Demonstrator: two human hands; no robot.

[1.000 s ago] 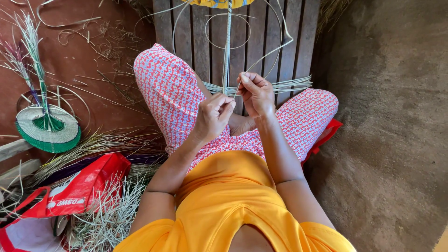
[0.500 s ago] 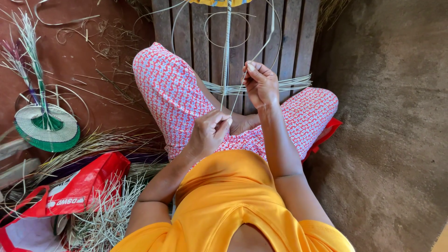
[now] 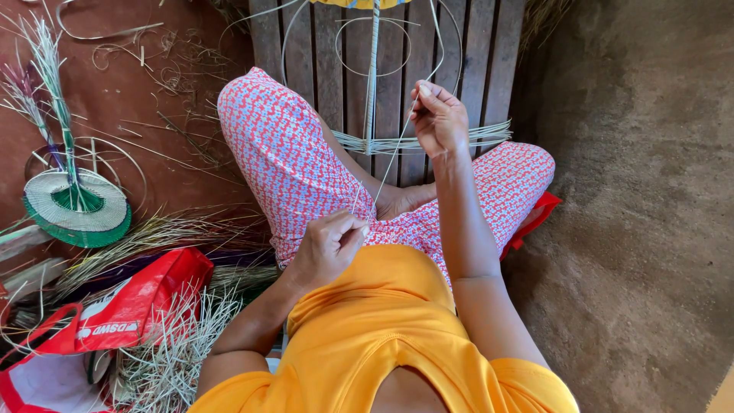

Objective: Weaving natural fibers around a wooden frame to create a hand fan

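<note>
Pinching pale strip point(image 3: 390, 157) between hands, red bag point(image 3: 115, 310) seemingly holding straw point(image 3: 180, 348)

I see a wooden slat platform point(image 3: 489, 53) at the top, a reddish floor point(image 3: 130, 84) on the left with scattered dry fibres, and a rough brown earth floor point(image 3: 642, 214) on the right in daylight.

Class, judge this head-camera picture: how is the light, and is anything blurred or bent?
Head view: soft, even daylight with no glare; right hand, left hand and the thin strip between them look sharp; wide-lens distortion bends the wooden slats near the edges.
</note>
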